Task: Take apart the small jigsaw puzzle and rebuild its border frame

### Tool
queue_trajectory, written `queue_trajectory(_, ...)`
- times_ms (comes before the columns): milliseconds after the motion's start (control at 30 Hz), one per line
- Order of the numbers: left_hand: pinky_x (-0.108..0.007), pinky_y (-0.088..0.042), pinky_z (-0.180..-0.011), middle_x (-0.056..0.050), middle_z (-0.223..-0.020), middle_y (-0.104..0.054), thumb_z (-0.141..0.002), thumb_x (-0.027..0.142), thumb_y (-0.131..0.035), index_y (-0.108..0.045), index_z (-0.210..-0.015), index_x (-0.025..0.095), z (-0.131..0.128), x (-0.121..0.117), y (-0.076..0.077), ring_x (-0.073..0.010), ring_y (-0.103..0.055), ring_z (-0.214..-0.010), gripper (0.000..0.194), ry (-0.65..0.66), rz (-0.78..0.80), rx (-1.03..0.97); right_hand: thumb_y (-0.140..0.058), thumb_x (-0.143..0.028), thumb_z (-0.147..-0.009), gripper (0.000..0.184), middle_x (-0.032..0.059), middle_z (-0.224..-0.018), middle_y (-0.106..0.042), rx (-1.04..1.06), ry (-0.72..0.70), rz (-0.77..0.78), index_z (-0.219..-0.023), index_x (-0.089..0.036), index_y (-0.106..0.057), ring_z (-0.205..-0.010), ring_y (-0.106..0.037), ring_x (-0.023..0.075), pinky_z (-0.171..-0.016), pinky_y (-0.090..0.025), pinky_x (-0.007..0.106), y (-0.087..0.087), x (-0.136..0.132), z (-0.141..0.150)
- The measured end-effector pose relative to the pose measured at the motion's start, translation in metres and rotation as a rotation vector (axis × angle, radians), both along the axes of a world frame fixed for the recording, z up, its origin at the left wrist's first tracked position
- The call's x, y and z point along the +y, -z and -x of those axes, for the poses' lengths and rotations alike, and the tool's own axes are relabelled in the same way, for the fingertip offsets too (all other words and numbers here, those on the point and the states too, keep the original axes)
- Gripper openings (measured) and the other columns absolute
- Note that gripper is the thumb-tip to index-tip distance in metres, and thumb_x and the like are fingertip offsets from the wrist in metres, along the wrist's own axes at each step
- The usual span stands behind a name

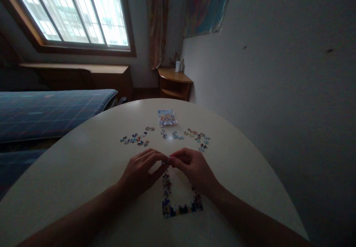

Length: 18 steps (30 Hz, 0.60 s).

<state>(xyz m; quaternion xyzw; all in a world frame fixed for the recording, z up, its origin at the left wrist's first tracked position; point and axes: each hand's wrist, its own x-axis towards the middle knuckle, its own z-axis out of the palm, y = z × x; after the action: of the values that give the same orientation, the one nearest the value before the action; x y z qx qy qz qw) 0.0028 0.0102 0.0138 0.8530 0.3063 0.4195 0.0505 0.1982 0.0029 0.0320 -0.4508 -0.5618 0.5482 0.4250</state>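
Over the middle of the round table, my left hand [145, 167] and my right hand [194, 167] meet fingertip to fingertip. Between them is a small puzzle piece [166, 162], pinched by thumb and fingers from both sides; whether it is one piece or two joined ones I cannot tell. Just below lies a partly joined puzzle border [182, 210], with a left side, a bottom edge and part of a right side. My right hand covers some of that right side. The top of the left side runs up to just under my fingertips.
Loose puzzle pieces [136, 139] lie scattered at the far left, and more pieces [198, 135] at the far right. A picture sheet [167, 117] lies behind them on the white table [236, 165]. A mattress [55, 109] stands left, a wall [292, 91] right.
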Motion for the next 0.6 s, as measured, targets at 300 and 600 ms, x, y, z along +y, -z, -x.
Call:
queue_trajectory(300, -0.025, -0.055, -0.069, -0.002, -0.088, -0.074, -0.097, 0.020, -0.060, -0.066, -0.098, 0.019, 0.017, 0.004, -0.004, -0.0143, -0.068, -0.079, 0.006, 0.018, -0.075, 0.140, -0.065, -0.020, -0.089, 0.014, 0.0052, -0.102, -0.076, -0.625, -0.115, -0.586, -0.099, -0.021, -0.075, -0.098, -0.066, 0.0205, -0.092, -0.050, 0.039, -0.001, 0.007, -0.016)
queue_trajectory(600, -0.026, -0.053, -0.065, 0.002, -0.101, -0.077, -0.102, 0.027, -0.052, -0.067, -0.105, 0.023, 0.025, 0.002, -0.008, -0.0141, -0.071, -0.078, 0.015, 0.129, -0.114, 0.329, -0.068, -0.020, -0.088, 0.017, 0.0010, -0.114, -0.073, -0.757, -0.237, -0.744, -0.102, -0.026, -0.075, -0.105, -0.062, 0.0196, -0.098, -0.046, 0.038, 0.007, 0.008, -0.019)
